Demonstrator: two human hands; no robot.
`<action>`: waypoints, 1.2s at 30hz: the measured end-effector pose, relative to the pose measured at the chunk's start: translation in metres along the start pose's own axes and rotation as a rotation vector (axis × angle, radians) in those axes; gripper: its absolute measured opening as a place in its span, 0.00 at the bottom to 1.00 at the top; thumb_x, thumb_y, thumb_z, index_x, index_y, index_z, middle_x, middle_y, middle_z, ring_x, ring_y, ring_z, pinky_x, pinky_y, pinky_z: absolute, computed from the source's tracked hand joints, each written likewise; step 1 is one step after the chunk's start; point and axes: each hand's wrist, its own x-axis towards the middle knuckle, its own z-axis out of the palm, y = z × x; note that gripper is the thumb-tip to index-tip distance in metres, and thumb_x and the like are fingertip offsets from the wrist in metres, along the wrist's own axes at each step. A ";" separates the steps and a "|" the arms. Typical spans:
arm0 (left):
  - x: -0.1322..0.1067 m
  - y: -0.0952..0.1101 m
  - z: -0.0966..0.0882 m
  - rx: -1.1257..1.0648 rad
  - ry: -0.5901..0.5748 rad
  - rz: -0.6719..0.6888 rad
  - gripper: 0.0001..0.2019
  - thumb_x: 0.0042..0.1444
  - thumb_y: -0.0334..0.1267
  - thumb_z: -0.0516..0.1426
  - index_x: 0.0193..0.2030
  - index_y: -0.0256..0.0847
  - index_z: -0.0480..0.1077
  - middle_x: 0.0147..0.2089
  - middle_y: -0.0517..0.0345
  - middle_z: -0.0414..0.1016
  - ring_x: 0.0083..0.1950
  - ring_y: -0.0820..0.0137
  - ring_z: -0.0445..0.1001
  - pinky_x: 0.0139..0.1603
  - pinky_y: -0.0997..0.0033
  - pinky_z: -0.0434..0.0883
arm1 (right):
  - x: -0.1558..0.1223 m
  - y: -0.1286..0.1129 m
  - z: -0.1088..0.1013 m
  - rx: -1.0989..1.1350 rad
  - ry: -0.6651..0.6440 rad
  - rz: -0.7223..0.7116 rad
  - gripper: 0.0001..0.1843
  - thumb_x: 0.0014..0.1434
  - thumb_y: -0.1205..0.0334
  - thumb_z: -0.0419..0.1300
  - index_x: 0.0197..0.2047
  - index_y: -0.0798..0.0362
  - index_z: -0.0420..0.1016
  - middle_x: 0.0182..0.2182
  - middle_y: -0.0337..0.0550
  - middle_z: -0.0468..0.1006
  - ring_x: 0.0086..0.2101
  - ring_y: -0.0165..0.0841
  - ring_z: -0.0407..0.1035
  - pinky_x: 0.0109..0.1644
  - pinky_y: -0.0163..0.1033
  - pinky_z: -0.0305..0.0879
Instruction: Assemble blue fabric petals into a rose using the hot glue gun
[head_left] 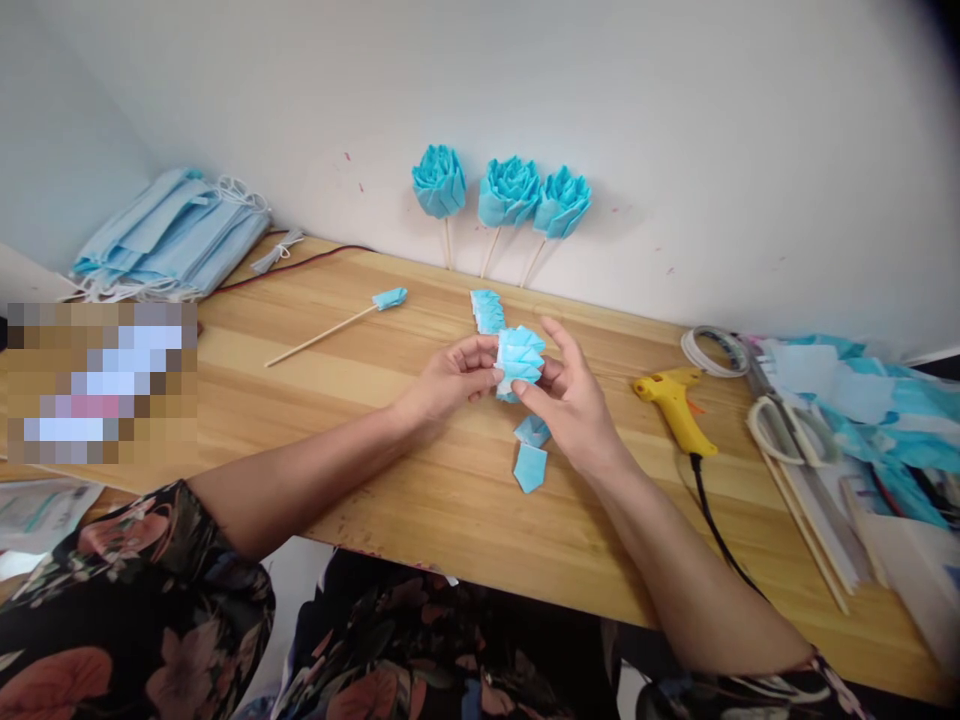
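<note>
Between my two hands, above the middle of the table, is a stack of folded blue petals [519, 360]. My left hand [463, 378] pinches its left edge with thumb and fingers. My right hand [571, 395] grips the right side, thumb at the front and index finger raised. Another row of folded petals [487, 311] lies just behind. Below my right hand lie loose folded blue pieces [530, 466], one partly covered by the hand. To the left rests a thin stick with a small blue bud [390, 298] on its end.
Three blue flowers on sticks [508, 192] lean against the wall. A pile of blue face masks [176, 235] is at the back left. On the right are a yellow glue gun [679, 408] with a cord, a tape roll [714, 352], scissors [793, 432], sticks and blue scraps.
</note>
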 end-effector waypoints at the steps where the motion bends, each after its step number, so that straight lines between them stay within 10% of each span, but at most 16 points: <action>1: 0.000 0.000 0.000 -0.017 -0.001 -0.004 0.18 0.47 0.35 0.65 0.47 0.39 0.73 0.29 0.62 0.71 0.25 0.80 0.63 0.28 0.75 0.59 | 0.000 0.000 0.000 0.008 0.003 0.007 0.45 0.52 0.60 0.67 0.69 0.42 0.53 0.36 0.39 0.78 0.38 0.36 0.72 0.47 0.46 0.70; 28: 0.002 -0.005 -0.002 -0.065 -0.064 0.010 0.26 0.47 0.32 0.65 0.55 0.39 0.66 0.32 0.63 0.71 0.30 0.77 0.67 0.31 0.74 0.61 | 0.003 0.010 -0.009 -0.001 -0.056 0.025 0.53 0.56 0.54 0.66 0.74 0.47 0.38 0.40 0.43 0.82 0.39 0.37 0.76 0.47 0.47 0.73; 36: 0.000 0.000 0.001 -0.136 -0.083 -0.069 0.27 0.46 0.30 0.65 0.55 0.41 0.67 0.33 0.62 0.72 0.29 0.78 0.66 0.31 0.74 0.60 | 0.002 0.008 -0.009 -0.017 -0.094 0.025 0.41 0.58 0.57 0.63 0.70 0.47 0.51 0.41 0.44 0.81 0.38 0.38 0.76 0.46 0.49 0.74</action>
